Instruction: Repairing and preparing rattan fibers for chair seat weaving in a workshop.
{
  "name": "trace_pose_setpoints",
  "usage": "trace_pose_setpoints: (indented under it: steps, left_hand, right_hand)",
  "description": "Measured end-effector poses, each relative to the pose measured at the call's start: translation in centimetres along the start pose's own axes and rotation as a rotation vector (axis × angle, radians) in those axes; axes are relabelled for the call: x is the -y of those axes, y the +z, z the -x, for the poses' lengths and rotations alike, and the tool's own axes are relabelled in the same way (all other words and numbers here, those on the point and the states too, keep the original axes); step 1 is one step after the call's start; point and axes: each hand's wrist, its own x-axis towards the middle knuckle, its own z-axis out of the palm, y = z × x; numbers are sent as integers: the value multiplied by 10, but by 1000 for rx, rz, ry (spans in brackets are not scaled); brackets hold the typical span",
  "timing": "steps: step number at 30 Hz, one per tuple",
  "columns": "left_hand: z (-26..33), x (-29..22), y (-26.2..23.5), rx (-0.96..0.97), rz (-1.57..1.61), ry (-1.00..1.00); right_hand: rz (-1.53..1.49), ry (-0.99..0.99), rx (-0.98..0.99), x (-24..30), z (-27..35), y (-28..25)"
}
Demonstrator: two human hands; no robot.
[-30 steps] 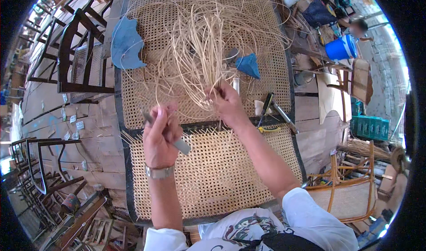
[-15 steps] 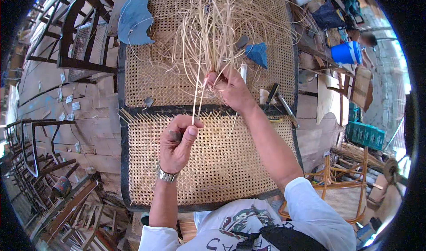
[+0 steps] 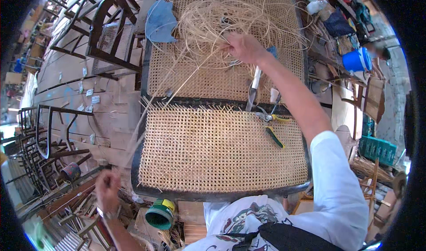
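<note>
Left hand (image 3: 108, 184): blurred, out past the left edge of the dark frame (image 3: 217, 103), fingers curled; cannot tell whether its grip has anything. Floor side gives it room. Green bucket (image 3: 160, 213) off the near edge. Lower cane panel (image 3: 222, 153): lattice looks filled; ends jut along its far edge, seemingly unfinished. Pale strand (image 3: 191, 79) slants up to the cane tangle (image 3: 213, 20), unsorted. Right hand (image 3: 246, 49): grip pinched on strands there. Knife (image 3: 254, 89), yellow-handled cutters (image 3: 279, 118) crowd the right.
</note>
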Motion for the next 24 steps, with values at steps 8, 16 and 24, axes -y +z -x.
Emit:
trace_pose_setpoints:
  steps: [8, 16, 24]
  left_hand:
    - [286, 166, 24, -717, -427, -553]
    - [369, 177, 109, -210, -337, -503]
    - [397, 225, 259, 354, -252, -346]
  right_hand:
    - [445, -354, -88, -74, -23, -3]
    - [44, 465, 476, -86, -36, -63]
    - [-711, 579, -222, -22, 40, -113]
